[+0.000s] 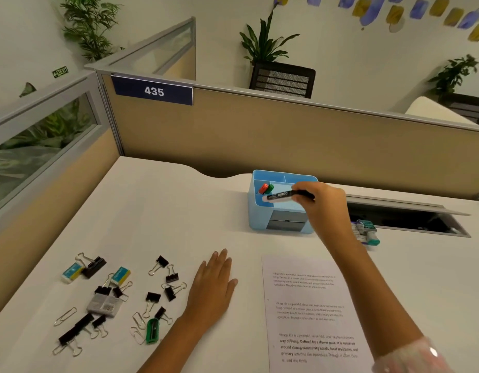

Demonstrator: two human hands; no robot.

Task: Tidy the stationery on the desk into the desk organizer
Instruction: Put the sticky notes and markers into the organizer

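A light blue desk organizer (253, 211) stands at the back of the white desk, with red and green items (266, 188) in one compartment. My right hand (324, 203) holds a black marker (282, 196) level over the organizer's top. My left hand (214, 284) lies flat on the desk, fingers straight. Left of it are several black binder clips (94, 266), paper clips (65, 316), two erasers (71, 271), a green sharpener (152, 331) and a grey staple box (105, 305).
A printed sheet (311, 313) lies at the front right under my right forearm. A teal-capped item (366, 231) sits right of the organizer, beside an open cable slot (405, 220). Beige cubicle partitions (259, 135) close the back and left.
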